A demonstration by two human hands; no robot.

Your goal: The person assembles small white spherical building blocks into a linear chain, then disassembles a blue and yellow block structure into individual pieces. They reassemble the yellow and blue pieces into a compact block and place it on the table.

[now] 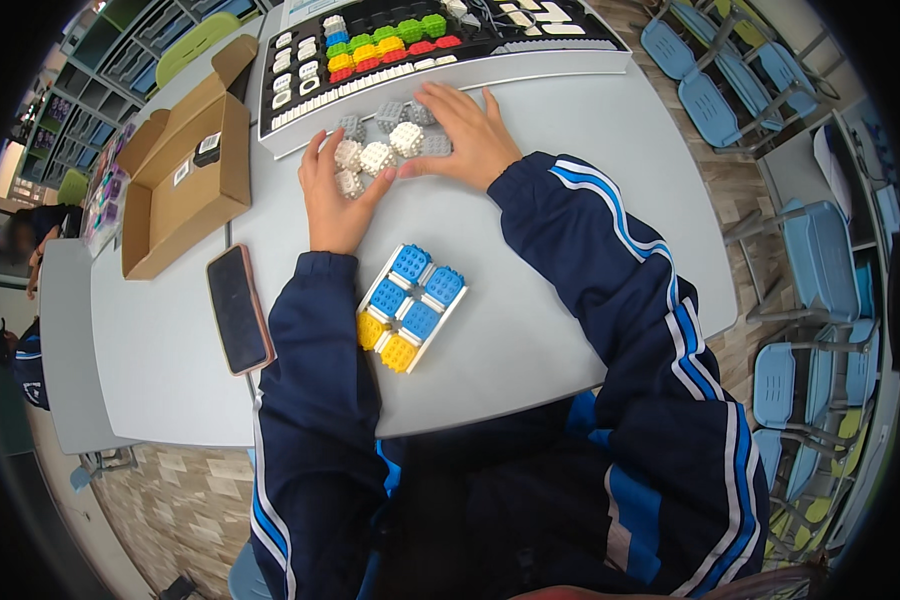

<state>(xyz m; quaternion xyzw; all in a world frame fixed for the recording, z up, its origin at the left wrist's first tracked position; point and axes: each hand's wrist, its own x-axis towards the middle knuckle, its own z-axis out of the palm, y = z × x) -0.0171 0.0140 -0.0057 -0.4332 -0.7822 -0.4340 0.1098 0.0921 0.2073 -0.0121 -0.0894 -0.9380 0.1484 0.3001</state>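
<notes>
Both the left hand (338,197) and the right hand (470,138) are spread, curving around studded, rounded white blocks (377,158) and grey blocks (390,117), toward the bench's (530,330) far edge. Nearer its front edge lies a blue-and-yellow plastic assembly (419,318).

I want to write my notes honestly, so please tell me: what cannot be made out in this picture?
All in the head view:
Lower-left white block: partly covered by the left hand.
Grey block by the right palm: its right side is behind the right hand.
White kit box: far end cut off by the top edge.
Phone: screen dark, nothing readable.
Person at far left: too small to tell their activity.
</notes>
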